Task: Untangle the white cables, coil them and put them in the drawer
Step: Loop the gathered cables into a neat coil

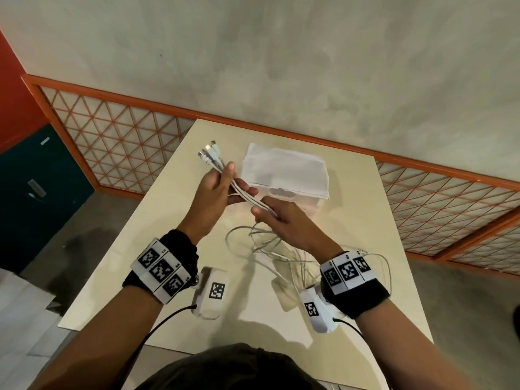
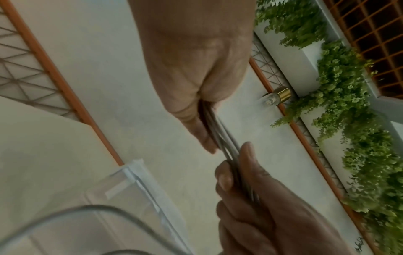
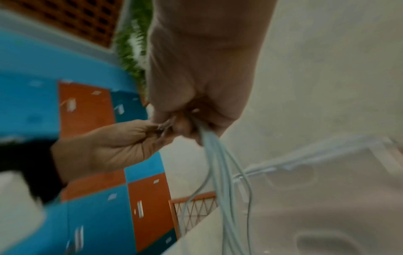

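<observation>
Several white cables (image 1: 247, 197) run as one bundle between my two hands above the beige table (image 1: 152, 249). My left hand (image 1: 235, 180) grips the bundle just below its plug ends (image 1: 209, 153), which stick up to the left. Further down the same bundle, the fingers of my right hand (image 1: 266, 209) are curled round it. The slack lies in loose loops (image 1: 264, 246) on the table under my right wrist. Behind the hands stands a translucent drawer box (image 1: 292, 197) with a white sheet on top. The left wrist view shows the cables (image 2: 220, 138) passing from the left hand (image 2: 202, 131) to the right hand (image 2: 240, 172).
The table ends close to my body and at both sides. An orange lattice railing (image 1: 112, 136) runs behind it below a grey wall. A dark blue cabinet (image 1: 36, 190) stands on the floor at the left. Green plants (image 2: 348, 120) hang along the wall.
</observation>
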A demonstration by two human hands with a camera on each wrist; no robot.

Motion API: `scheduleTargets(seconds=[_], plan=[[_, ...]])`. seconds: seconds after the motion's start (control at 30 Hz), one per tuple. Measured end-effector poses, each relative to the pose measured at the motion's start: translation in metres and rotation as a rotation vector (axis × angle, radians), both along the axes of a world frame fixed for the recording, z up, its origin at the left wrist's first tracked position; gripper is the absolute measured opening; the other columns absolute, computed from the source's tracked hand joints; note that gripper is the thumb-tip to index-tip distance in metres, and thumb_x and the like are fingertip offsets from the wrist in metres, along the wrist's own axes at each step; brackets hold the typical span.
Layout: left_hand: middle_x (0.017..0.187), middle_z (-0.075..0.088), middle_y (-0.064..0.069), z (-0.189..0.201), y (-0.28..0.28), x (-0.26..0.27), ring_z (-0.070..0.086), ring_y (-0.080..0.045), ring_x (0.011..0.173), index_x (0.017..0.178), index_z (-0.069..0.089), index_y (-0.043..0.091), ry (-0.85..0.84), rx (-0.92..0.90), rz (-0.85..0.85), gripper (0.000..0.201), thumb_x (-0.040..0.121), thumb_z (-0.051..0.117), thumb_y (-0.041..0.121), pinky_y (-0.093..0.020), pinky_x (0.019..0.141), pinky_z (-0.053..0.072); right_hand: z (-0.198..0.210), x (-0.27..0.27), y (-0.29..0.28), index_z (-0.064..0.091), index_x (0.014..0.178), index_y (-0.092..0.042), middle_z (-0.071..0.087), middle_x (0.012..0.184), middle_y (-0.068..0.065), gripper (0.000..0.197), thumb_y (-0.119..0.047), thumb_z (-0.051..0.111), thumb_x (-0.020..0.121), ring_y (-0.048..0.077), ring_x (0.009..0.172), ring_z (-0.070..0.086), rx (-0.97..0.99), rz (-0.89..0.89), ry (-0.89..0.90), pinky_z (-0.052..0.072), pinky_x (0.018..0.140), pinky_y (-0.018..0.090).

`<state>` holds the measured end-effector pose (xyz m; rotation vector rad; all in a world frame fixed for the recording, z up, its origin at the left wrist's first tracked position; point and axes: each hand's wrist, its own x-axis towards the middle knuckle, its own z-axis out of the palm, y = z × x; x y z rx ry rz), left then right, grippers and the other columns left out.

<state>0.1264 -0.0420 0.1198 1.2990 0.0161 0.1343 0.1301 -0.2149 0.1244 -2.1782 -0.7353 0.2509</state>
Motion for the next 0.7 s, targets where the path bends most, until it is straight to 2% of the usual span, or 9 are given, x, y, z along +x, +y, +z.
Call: scheduleTargets(seconds=[0.13,0.27,0.37,0.43,0.5,0.53,0.6,0.63,0.7], plan=[[0.063,0.070,-0.013,-0.009,0.011,0.000,0.068,-0.022,0.057,0.070,0.063,0.004,0.268,0.363,0.039,0.044,0.099,0.043,0.031,-0.031,0.058,0.055,0.006,-0.002,0.002,0.044,0.063,-0.017,0.054,0.058,0.002,0.044,-0.042,0.037,0.099,0.018,0.060,0.052,0.009,-0.105,-0.121,0.043,0.064,0.035],[0.053,0.068,-0.012,-0.008,0.016,-0.011,0.064,-0.021,0.049,0.063,0.065,0.003,0.543,0.950,-0.289,0.069,0.095,0.035,0.056,-0.029,0.063,0.053,0.010,0.002,0.002,0.030,0.046,-0.020,0.029,0.045,-0.003,0.054,-0.029,0.047,0.096,0.011,0.046,0.030,-0.022,-0.243,-0.165,0.028,0.051,0.025],[0.078,0.065,-0.006,-0.018,0.016,-0.009,0.063,-0.028,0.078,0.080,0.057,0.008,0.373,1.335,-0.161,0.057,0.094,0.036,0.059,-0.036,0.076,0.048,0.012,0.005,0.003,0.035,0.042,-0.022,0.027,0.043,-0.004,0.053,-0.026,0.051,0.092,0.010,0.040,0.033,-0.080,-0.250,-0.117,0.026,0.045,0.017],[0.110,0.058,-0.008,-0.018,0.015,-0.008,0.056,-0.027,0.108,0.104,0.058,0.011,0.168,1.096,-0.146,0.050,0.098,0.029,0.051,-0.038,0.093,0.041,0.013,0.007,0.004,0.039,0.044,-0.018,0.030,0.046,-0.001,0.050,-0.027,0.051,0.092,0.010,0.041,0.032,-0.085,-0.244,-0.087,0.028,0.045,0.017],[0.125,0.058,0.004,-0.006,0.006,-0.013,0.051,-0.011,0.119,0.113,0.063,0.021,0.139,0.732,-0.296,0.061,0.095,0.018,0.059,-0.030,0.101,0.033,0.015,0.007,0.005,0.042,0.047,-0.015,0.035,0.049,0.001,0.048,-0.027,0.049,0.093,0.009,0.044,0.031,-0.065,-0.214,-0.051,0.028,0.046,0.018],[0.120,0.063,0.008,-0.002,0.001,-0.016,0.054,-0.005,0.113,0.108,0.066,0.021,0.146,0.649,-0.357,0.068,0.092,0.015,0.063,-0.026,0.100,0.034,0.018,0.008,0.006,0.046,0.048,-0.014,0.039,0.048,-0.001,0.047,-0.027,0.047,0.094,0.010,0.045,0.032,-0.063,-0.190,-0.030,0.028,0.047,0.018],[0.085,0.067,0.002,0.001,-0.009,-0.019,0.061,-0.005,0.081,0.080,0.063,0.009,0.113,0.604,-0.381,0.071,0.093,0.017,0.060,-0.024,0.084,0.042,0.022,0.008,0.007,0.057,0.054,-0.010,0.045,0.047,-0.004,0.047,-0.028,0.044,0.095,0.010,0.046,0.037,-0.044,-0.160,0.013,0.034,0.052,0.022],[0.066,0.056,0.001,0.002,-0.013,-0.020,0.055,-0.009,0.062,0.068,0.054,0.009,0.101,0.569,-0.356,0.064,0.095,0.022,0.057,-0.023,0.071,0.042,0.024,0.008,0.007,0.058,0.057,-0.008,0.045,0.047,-0.005,0.048,-0.032,0.044,0.096,0.011,0.047,0.038,-0.023,-0.166,0.038,0.035,0.054,0.024],[0.055,0.034,0.005,0.004,-0.015,-0.021,0.033,-0.009,0.048,0.060,0.039,0.016,0.105,0.470,-0.306,0.052,0.099,0.030,0.049,-0.021,0.055,0.032,0.024,0.006,0.002,0.056,0.057,-0.007,0.043,0.046,-0.002,0.055,-0.043,0.041,0.097,0.011,0.044,0.038,0.058,-0.182,0.121,0.035,0.051,0.021]])
